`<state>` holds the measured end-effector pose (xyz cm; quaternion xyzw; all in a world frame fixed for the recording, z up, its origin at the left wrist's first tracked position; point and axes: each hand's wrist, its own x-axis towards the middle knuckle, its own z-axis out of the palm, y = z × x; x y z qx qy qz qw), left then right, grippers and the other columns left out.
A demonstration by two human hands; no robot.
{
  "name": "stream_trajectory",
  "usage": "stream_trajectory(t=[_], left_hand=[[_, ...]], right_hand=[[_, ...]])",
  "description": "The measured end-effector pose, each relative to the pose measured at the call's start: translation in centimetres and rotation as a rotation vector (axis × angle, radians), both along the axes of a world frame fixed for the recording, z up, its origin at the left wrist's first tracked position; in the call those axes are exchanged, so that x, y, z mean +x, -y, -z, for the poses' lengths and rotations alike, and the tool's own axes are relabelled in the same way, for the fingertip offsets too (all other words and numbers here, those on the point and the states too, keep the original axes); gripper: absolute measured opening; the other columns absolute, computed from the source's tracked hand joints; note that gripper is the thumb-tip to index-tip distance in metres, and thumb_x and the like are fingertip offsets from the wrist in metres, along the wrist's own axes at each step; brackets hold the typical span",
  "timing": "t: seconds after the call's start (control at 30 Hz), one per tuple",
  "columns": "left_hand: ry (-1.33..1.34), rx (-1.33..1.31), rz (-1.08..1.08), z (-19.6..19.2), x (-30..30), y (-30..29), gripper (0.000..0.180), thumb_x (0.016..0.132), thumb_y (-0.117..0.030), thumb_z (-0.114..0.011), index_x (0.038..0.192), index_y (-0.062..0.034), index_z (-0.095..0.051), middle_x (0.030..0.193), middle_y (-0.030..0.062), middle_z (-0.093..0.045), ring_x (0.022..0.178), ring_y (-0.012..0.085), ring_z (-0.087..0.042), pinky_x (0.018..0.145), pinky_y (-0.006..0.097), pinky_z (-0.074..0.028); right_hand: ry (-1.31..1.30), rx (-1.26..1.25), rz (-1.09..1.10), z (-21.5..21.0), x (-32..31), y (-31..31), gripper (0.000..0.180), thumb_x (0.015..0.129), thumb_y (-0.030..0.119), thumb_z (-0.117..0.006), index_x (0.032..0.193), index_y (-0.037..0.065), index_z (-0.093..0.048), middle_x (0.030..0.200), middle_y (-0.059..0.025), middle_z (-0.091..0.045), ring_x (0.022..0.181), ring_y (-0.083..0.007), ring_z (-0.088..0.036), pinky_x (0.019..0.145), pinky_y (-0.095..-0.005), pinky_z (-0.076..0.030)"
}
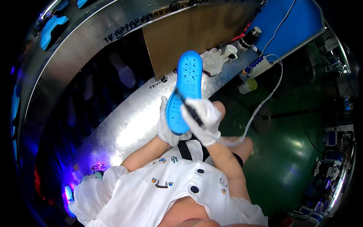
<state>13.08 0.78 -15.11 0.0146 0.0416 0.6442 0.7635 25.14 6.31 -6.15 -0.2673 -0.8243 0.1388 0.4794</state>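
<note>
A bright blue shoe sole (pixel 184 81) stands toe-end away from me, its inner face with small holes turned up. My left hand (pixel 165 126), in a white glove, is wrapped round the heel end from the left and underneath. In my white-gloved right hand (pixel 206 117) is a slim black pen-shaped tool (pixel 193 114), blurred by motion. Its dark tip lies over the left edge of the sole near the middle; whether it touches cannot be made out. A pale grey cord (pixel 252 118) runs up to my right wrist.
A shiny metal table (pixel 128 125) lies beneath. Behind the sole are a cardboard sheet (pixel 170 41), white gloves (pixel 213 62), a white mug (pixel 231 52) and a black flask (pixel 252 34). More soles (pixel 121 70) sit in shadow at left. A conveyor-like edge (pixel 72 56) carries blue soles (pixel 52 31).
</note>
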Motion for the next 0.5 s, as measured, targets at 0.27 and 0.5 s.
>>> stream_trajectory(t=[0.27, 0.5], left_hand=[[-0.131, 0.03, -0.073, -2.0, 0.9, -0.5, 0.104, 0.077, -0.087, -0.04, 0.136, -0.0016, -0.045, 0.118, 0.0306, -0.057, 0.096, 0.0373, -0.062, 0.078, 0.043, -0.053], [0.225, 0.265, 0.149, -2.5, -0.7, -0.2, 0.104, 0.08, -0.085, -0.039, 0.137, 0.001, -0.044, 0.121, 0.0291, -0.057, 0.096, 0.0353, -0.064, 0.078, 0.049, -0.056]], right_hand=[[0.035, 0.1, -0.142, -0.9, 1.0, 1.7, 0.017, 0.079, 0.008, -0.072, 0.096, 0.006, -0.066, 0.083, -0.0077, -0.065, 0.067, -0.0267, -0.061, 0.063, -0.0342, -0.051], [-0.089, -0.149, -0.07, -1.3, 1.7, 1.3, 0.015, 0.079, 0.004, -0.072, 0.094, 0.005, -0.068, 0.084, -0.0091, -0.067, 0.07, -0.025, -0.063, 0.063, -0.0347, -0.051]])
